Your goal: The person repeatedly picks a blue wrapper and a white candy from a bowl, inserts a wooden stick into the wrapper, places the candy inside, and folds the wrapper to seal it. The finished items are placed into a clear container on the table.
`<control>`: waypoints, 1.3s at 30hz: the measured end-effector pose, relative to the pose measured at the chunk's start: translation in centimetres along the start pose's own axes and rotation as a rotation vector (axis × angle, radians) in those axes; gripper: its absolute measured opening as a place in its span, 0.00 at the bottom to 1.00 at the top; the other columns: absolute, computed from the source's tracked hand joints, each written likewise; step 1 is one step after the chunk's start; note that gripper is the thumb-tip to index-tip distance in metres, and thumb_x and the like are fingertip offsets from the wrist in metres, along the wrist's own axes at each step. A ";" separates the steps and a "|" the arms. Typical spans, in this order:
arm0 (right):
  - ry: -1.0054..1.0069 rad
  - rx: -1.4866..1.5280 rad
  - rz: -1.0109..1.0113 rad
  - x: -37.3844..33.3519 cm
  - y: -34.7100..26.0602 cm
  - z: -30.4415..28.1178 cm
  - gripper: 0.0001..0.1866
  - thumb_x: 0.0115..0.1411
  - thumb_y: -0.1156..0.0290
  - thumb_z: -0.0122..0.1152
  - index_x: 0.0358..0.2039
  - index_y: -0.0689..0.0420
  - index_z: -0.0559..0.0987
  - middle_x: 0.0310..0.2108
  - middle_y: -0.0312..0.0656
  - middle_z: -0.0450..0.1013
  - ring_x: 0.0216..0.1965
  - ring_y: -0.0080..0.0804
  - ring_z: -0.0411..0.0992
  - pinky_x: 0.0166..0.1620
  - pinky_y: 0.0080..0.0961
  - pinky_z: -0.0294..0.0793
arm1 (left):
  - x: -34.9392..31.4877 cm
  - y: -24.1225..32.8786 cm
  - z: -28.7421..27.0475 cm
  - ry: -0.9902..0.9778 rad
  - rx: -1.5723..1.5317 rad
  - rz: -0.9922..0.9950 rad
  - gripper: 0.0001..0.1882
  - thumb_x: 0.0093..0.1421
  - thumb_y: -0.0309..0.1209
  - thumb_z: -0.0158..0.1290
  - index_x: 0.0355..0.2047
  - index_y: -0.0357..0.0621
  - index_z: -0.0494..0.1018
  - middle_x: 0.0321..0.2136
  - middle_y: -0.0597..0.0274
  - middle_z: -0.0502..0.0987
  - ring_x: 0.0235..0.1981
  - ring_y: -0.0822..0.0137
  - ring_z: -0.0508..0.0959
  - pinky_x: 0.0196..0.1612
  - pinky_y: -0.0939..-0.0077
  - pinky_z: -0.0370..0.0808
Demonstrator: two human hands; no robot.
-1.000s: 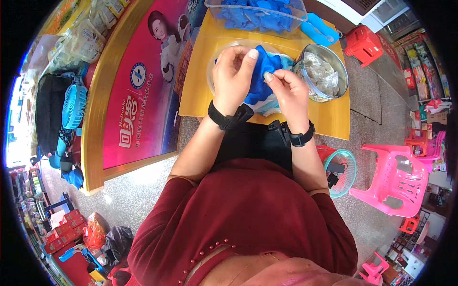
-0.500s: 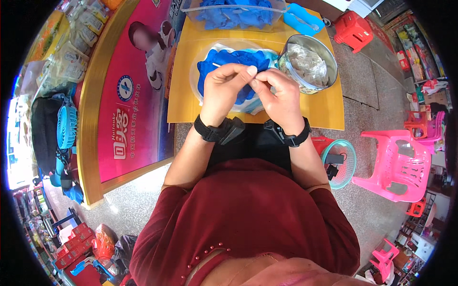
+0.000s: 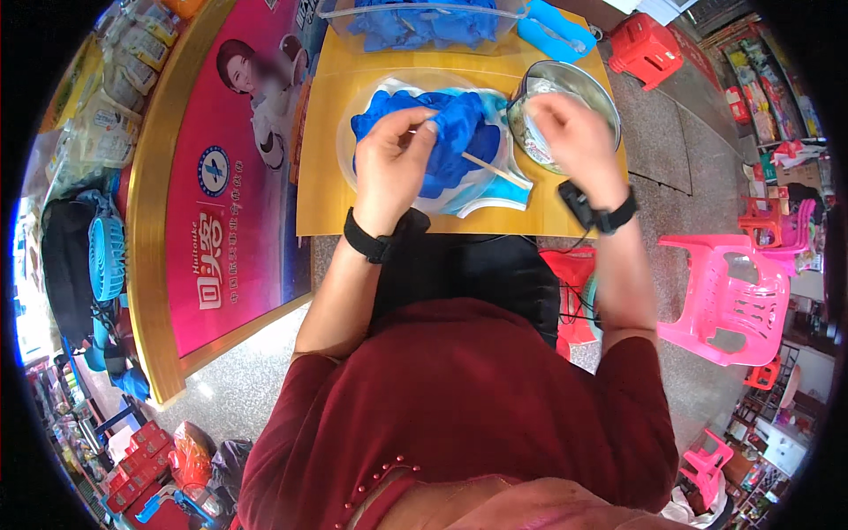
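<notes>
Before me, the desk (image 3: 322, 199); on it, the dish (image 3: 344, 146), bearing the cloth (image 3: 461, 122), beneath my left grip (image 3: 393, 161); the tin (image 3: 534, 148), right of that, beneath my right grip (image 3: 579, 137); behind, the box (image 3: 505, 34); to my right, a chair (image 3: 746, 291).

Matt-looking blue cloth (image 3: 455, 110) lies beneath the left hand (image 3: 393, 159), a shiny metal tin (image 3: 601, 91) beneath the right hand (image 3: 579, 137), and a smooth wood-look desk (image 3: 322, 159) below both.

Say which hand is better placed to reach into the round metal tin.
Probably the right hand: it appears over the tin, while the left hand is farther away, at the crumpled blue, cloth-like material.
</notes>
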State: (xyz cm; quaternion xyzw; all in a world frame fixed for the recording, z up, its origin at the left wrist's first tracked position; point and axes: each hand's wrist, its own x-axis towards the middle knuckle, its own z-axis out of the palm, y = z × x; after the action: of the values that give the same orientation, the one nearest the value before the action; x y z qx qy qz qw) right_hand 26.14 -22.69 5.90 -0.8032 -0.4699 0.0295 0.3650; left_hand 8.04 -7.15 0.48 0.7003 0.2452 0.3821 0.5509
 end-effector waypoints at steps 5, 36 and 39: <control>-0.191 -0.531 0.036 5.4 11.6 -3.8 0.15 0.58 0.72 0.51 0.45 0.55 0.78 0.43 0.51 0.76 0.48 0.50 0.72 0.50 0.41 0.71 | 1.2 1.1 -0.6 -0.032 -0.079 -0.168 0.08 0.60 0.26 0.57 0.39 0.37 0.78 0.30 0.65 0.81 0.31 0.78 0.77 0.35 0.83 0.74; -0.346 -0.510 0.098 3.9 9.3 -3.3 0.15 0.58 0.62 0.61 0.41 0.59 0.80 0.35 0.50 0.77 0.39 0.47 0.75 0.43 0.36 0.73 | 2.1 1.9 -2.3 0.018 -0.073 -0.142 0.09 0.59 0.28 0.60 0.36 0.33 0.79 0.26 0.66 0.79 0.27 0.78 0.75 0.32 0.83 0.73; -0.306 -0.544 -0.018 3.9 9.5 -2.8 0.16 0.59 0.61 0.62 0.39 0.61 0.79 0.33 0.48 0.77 0.35 0.43 0.75 0.40 0.33 0.73 | 2.2 1.6 -2.3 0.023 -0.079 -0.123 0.09 0.59 0.28 0.60 0.34 0.33 0.79 0.24 0.66 0.78 0.26 0.79 0.75 0.30 0.83 0.72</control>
State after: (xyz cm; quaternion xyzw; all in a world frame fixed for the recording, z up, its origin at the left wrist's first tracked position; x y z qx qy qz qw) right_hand 36.41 -24.00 3.28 -0.8534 -0.5172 0.0199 0.0617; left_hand 7.39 -4.59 2.80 0.6570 0.2788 0.3650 0.5979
